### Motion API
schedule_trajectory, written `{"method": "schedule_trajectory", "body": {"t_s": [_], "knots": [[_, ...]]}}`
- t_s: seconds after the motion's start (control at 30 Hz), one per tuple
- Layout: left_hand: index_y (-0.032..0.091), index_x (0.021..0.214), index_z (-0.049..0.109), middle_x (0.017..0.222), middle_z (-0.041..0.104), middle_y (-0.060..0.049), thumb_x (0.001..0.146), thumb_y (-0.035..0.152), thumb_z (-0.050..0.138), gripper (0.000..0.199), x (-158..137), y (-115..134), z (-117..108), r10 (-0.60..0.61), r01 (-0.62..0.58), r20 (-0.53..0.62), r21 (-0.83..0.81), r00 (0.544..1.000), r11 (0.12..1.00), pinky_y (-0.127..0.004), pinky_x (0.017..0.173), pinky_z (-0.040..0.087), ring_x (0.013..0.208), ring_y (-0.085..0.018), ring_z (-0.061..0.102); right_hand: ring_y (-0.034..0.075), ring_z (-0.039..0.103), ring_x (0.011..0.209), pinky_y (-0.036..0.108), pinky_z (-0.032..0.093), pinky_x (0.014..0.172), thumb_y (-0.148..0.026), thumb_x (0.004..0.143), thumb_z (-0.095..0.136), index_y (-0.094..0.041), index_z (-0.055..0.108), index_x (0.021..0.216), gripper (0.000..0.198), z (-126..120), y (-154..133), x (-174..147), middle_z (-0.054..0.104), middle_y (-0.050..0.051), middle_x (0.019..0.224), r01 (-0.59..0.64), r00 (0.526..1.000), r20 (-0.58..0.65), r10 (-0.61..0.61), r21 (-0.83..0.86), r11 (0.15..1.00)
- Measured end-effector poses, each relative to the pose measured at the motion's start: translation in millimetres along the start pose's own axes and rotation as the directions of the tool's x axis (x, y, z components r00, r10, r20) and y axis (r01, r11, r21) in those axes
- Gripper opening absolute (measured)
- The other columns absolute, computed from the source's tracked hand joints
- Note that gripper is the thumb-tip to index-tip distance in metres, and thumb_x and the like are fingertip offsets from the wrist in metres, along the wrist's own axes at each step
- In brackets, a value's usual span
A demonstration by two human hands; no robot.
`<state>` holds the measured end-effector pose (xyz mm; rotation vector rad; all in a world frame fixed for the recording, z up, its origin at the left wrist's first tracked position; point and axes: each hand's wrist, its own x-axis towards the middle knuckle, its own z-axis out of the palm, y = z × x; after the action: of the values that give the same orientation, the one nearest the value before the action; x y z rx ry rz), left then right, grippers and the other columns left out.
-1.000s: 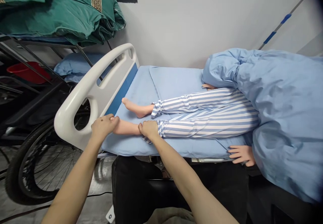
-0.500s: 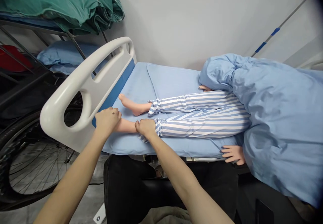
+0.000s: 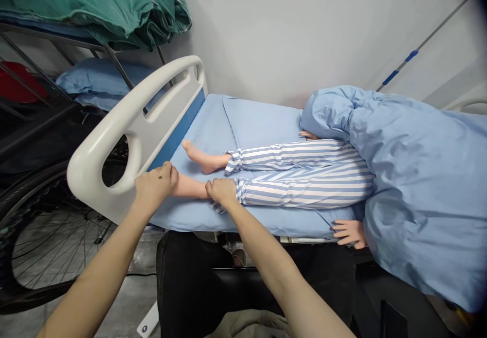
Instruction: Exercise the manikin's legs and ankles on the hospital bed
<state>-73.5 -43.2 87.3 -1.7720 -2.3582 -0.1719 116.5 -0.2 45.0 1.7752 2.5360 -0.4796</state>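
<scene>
A manikin in blue-and-white striped trousers (image 3: 304, 188) lies on the blue-sheeted bed (image 3: 262, 120). My left hand (image 3: 155, 186) is wrapped around the front part of its near foot (image 3: 178, 186), hiding the toes. Around the ankle of the same leg, just beside the trouser cuff, my right hand (image 3: 222, 191) is closed. The manikin's far foot (image 3: 205, 159) rests bare on the sheet, toes up. A blue quilt (image 3: 418, 175) covers its upper body, and one manikin hand (image 3: 350, 232) sticks out at the bed's near edge.
The white footboard (image 3: 87, 160) rises close to my left hand. Beyond it stand a wheelchair wheel (image 3: 49, 236) and a metal rack carrying green bedding (image 3: 95, 8). A wall (image 3: 285, 38) runs along the far side. My legs (image 3: 182, 277) are against the near side.
My left hand has shifted slightly left, toward the footboard, with the front of the foot in it. My right hand keeps its hold at the ankle. The view has shifted a little.
</scene>
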Motion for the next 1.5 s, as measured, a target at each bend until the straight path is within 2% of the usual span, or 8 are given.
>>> {"method": "schedule_trajectory", "body": {"t_s": [0.23,0.53,0.7,0.87,1.0,1.17,1.33,1.5], "knots": [[0.019,0.112,0.071,0.127,0.065,-0.018,0.092,0.035,0.035,0.044,52,0,-21,-0.057,0.095,0.459,-0.061,0.887,0.994,-0.049,0.088,0.047,0.115,-0.038,0.061,0.026,0.073,0.098,0.038,0.052,0.085,-0.039,0.101,0.033,-0.013,0.077,0.107,0.051,4,1,4,0.075,0.015,0.105,0.013,1.0,-0.012,-0.013,0.006,1.0],[0.008,0.104,0.071,0.102,0.067,-0.023,0.096,0.029,0.027,0.05,12,20,4,0.09,-0.091,0.022,0.058,0.996,0.994,-0.04,0.075,0.044,0.098,-0.036,0.064,0.025,0.073,0.099,0.036,0.05,0.087,-0.038,0.103,0.033,-0.011,0.076,0.11,0.051,-2,0,-3,0.075,0.018,0.104,0.031,0.999,-0.012,-0.031,0.002,1.0],[0.012,0.136,0.054,0.12,0.065,-0.019,0.099,0.04,0.03,0.052,-15,17,21,-0.118,0.08,-0.22,-0.173,0.968,0.982,-0.037,0.07,0.042,0.093,-0.03,0.065,0.025,0.073,0.099,0.037,0.05,0.089,-0.038,0.102,0.034,-0.012,0.076,0.11,0.051,-1,1,-3,0.075,0.017,0.104,0.034,0.999,-0.017,-0.034,0.009,0.999],[0.014,0.121,0.062,0.117,0.067,-0.017,0.101,0.041,0.027,0.049,-8,13,12,-0.214,0.183,-0.066,-0.317,0.975,0.931,-0.037,0.082,0.044,0.104,-0.029,0.064,0.026,0.073,0.1,0.038,0.05,0.089,-0.038,0.103,0.033,-0.012,0.075,0.11,0.051,0,2,0,0.075,0.017,0.105,0.044,0.999,-0.002,-0.044,0.014,0.999],[0.017,0.115,0.069,0.112,0.07,-0.019,0.099,0.036,0.026,0.05,19,9,-12,-0.181,0.205,0.189,-0.116,0.965,0.972,-0.043,0.085,0.046,0.104,-0.034,0.065,0.026,0.072,0.102,0.038,0.051,0.089,-0.038,0.103,0.031,-0.012,0.075,0.111,0.051,2,3,2,0.075,0.016,0.107,0.064,0.998,0.013,-0.064,0.012,0.998],[0.008,0.117,0.07,0.122,0.066,-0.025,0.093,0.027,0.035,0.046,44,14,-29,-0.087,0.065,0.388,0.071,0.918,0.995,-0.049,0.088,0.047,0.112,-0.039,0.063,0.026,0.072,0.102,0.037,0.051,0.087,-0.038,0.102,0.032,-0.012,0.074,0.111,0.051,3,4,2,0.075,0.016,0.108,0.054,0.999,-0.007,-0.054,0.006,0.999],[0.003,0.107,0.071,0.102,0.069,-0.027,0.094,0.024,0.029,0.049,27,22,-19,0.004,-0.022,0.199,0.089,0.98,0.996,-0.046,0.079,0.045,0.101,-0.04,0.067,0.025,0.072,0.103,0.035,0.05,0.086,-0.037,0.103,0.03,-0.012,0.075,0.112,0.053,-2,3,-1,0.074,0.016,0.11,0.055,0.998,0.022,-0.054,-0.01,0.998],[0.005,0.114,0.066,0.094,0.068,-0.024,0.097,0.03,0.024,0.052,1,20,-3,-0.096,0.096,-0.026,-0.016,0.995,0.995,-0.042,0.074,0.045,0.09,-0.036,0.067,0.024,0.072,0.102,0.035,0.051,0.087,-0.036,0.103,0.03,-0.012,0.075,0.11,0.051,-3,1,-4,0.075,0.016,0.107,0.066,0.998,-0.005,-0.066,-0.03,0.997]]}}
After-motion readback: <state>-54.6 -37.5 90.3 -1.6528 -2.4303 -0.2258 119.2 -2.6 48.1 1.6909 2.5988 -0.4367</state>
